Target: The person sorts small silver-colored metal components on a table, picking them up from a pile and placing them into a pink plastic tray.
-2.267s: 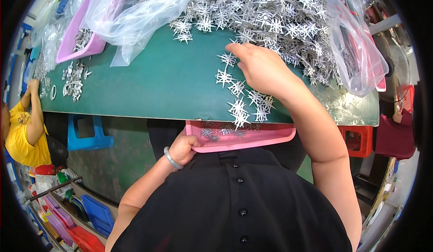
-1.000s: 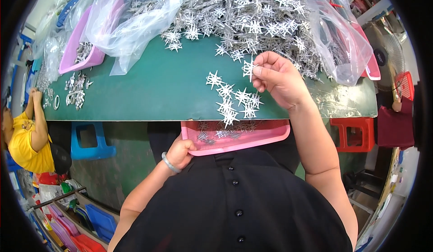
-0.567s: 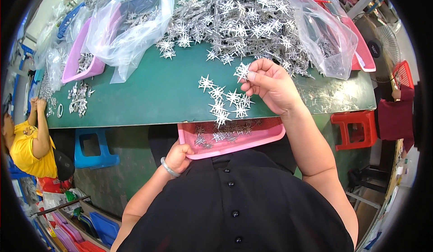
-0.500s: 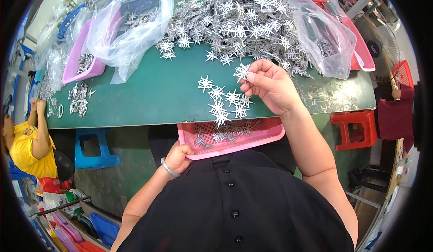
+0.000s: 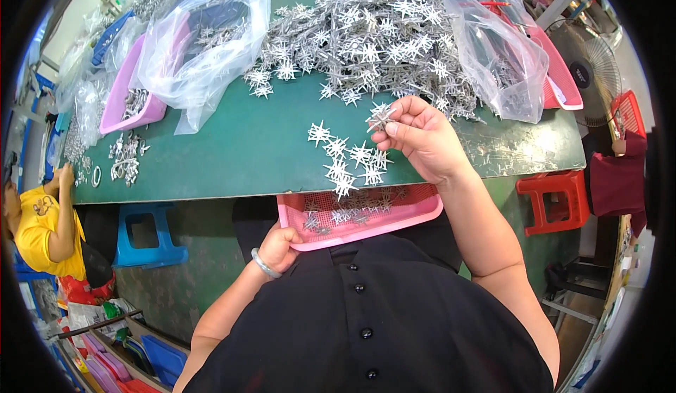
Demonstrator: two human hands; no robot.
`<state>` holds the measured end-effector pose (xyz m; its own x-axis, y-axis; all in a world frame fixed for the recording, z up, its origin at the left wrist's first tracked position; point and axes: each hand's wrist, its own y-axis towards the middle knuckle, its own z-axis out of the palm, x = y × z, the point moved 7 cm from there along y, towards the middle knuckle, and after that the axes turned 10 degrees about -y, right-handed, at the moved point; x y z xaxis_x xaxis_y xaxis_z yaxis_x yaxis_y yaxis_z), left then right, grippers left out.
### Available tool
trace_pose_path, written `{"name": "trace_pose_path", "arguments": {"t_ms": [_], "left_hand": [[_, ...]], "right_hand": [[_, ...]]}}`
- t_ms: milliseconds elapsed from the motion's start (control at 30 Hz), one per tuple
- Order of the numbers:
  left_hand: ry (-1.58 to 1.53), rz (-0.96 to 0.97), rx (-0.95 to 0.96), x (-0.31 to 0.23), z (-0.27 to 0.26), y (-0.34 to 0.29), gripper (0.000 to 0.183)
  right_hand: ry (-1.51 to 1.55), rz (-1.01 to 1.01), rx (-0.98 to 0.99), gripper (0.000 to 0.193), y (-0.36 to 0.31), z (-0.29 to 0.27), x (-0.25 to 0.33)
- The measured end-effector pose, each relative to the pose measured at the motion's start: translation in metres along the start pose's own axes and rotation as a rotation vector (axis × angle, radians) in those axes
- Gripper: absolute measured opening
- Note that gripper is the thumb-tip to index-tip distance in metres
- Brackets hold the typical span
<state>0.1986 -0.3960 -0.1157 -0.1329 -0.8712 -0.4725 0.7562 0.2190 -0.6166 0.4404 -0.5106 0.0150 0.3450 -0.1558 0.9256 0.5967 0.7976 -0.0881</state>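
Between the thumb and fingers of my right hand [image 5: 420, 137] is a spiky silver metal star piece [image 5: 380, 116], held just above the table. Several similar loose star pieces [image 5: 337, 167] lie to the left of and below that hand, close to the table's front edge. My left hand [image 5: 279, 247] is closed on the left rim of a pink mesh basket [image 5: 366, 237], which sits at my lap, partly under the table edge. Inside the basket are several more star pieces [image 5: 343, 215]. A large heap of these pieces [image 5: 380, 37] rises at the far side of the table.
The green table [image 5: 232, 154] carries a pink bin with a clear plastic bag [image 5: 193, 76] at left and another clear bag [image 5: 503, 69] by a pink tray at right. Small metal parts [image 5: 125, 157] lie left. A blue stool [image 5: 148, 235], a red stool [image 5: 554, 201] and a person in yellow [image 5: 44, 231] are nearby.
The star piece in my right hand has turned a little between the fingers. My left hand and the basket stay in place. The person in yellow has shifted slightly.
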Motion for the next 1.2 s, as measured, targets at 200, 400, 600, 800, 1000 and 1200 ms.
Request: {"name": "trace_pose_path", "arguments": {"t_ms": [200, 400, 600, 800, 1000, 1200], "left_hand": [[-0.007, 0.010, 0.011, 0.000, -0.001, 0.001, 0.056], [-0.001, 0.009, 0.005, -0.001, 0.001, 0.000, 0.057], [0.000, 0.002, -0.001, -0.001, 0.000, 0.000, 0.057], [0.016, -0.009, -0.006, 0.002, -0.007, 0.004, 0.058], [-0.007, -0.036, 0.025, 0.002, -0.004, 0.004, 0.060], [-0.039, 0.002, 0.040, 0.002, -0.004, 0.004, 0.060]], "right_hand": [[-0.070, -0.078, -0.002, 0.009, -0.001, 0.001, 0.005], [-0.151, -0.144, -0.016, 0.008, -0.001, 0.004, 0.009], [-0.166, -0.187, -0.022, 0.008, -0.002, 0.005, 0.009], [-0.233, -0.213, -0.038, 0.008, -0.006, 0.003, 0.014], [-1.203, -0.952, -0.498, 0.018, -0.034, -0.007, 0.127], [-2.133, -0.961, -0.938, 0.018, -0.040, -0.015, 0.176]]}}
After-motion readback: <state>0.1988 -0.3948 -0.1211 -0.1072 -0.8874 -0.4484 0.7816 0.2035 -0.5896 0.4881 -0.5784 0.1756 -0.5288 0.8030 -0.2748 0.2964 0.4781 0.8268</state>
